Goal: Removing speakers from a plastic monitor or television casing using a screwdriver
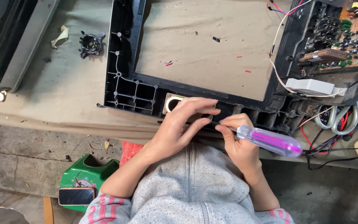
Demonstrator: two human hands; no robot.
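1. While my left hand [179, 124] lies flat over the bottom rail of the black plastic frame [121, 62], its fingers are spread loosely and grip nothing; they rest just beside the small square speaker [171, 103] set in one of the frame's pockets.
2. My right hand [239, 143] is closed around the screwdriver [266, 141] with the clear purple handle, which sticks out to the right; its tip points into the frame rail under my left fingers, though I cannot quite see where it lands.
3. The frame's ribbed pockets to the left of the speaker look bare.
4. Inside the frame's big opening lies tan cloth [204, 45] with a few small red and black scraps.
5. At the right the frame meets a circuit board [349, 33] and a white block [309, 86] with loose wires, so that side is crowded.
6. To the left the cloth is open, apart from a small black ring part [91, 43].
7. The bench edge runs just under my wrists; a green stool [85, 174] stands below it.
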